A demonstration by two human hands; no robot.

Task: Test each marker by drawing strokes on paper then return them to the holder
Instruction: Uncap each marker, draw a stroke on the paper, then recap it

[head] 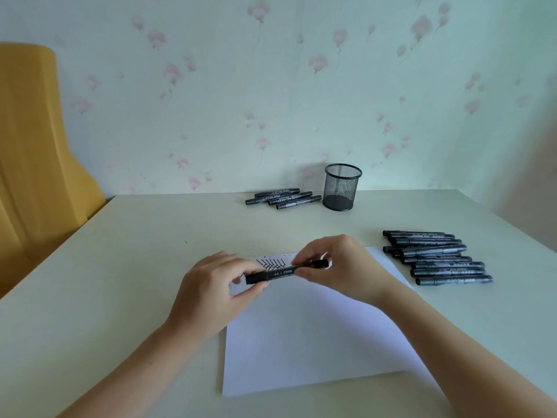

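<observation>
A black marker [281, 273] is held level above the top of a white paper sheet [304, 336]. My left hand [215, 294] pinches its left end between thumb and fingers. My right hand [342, 267] grips its right part, fingers curled over the barrel. Black zigzag strokes [271, 263] show on the paper just behind the marker. A black mesh holder [342, 187] stands at the back of the table; it looks empty. Several markers [437, 257] lie in a pile to the right of the paper. Another small group of markers [281, 198] lies left of the holder.
The pale table [120, 267] runs up to a floral-papered wall. A yellow chair back [36, 152] stands beyond the table's left edge. Both forearms reach in from the bottom of the view.
</observation>
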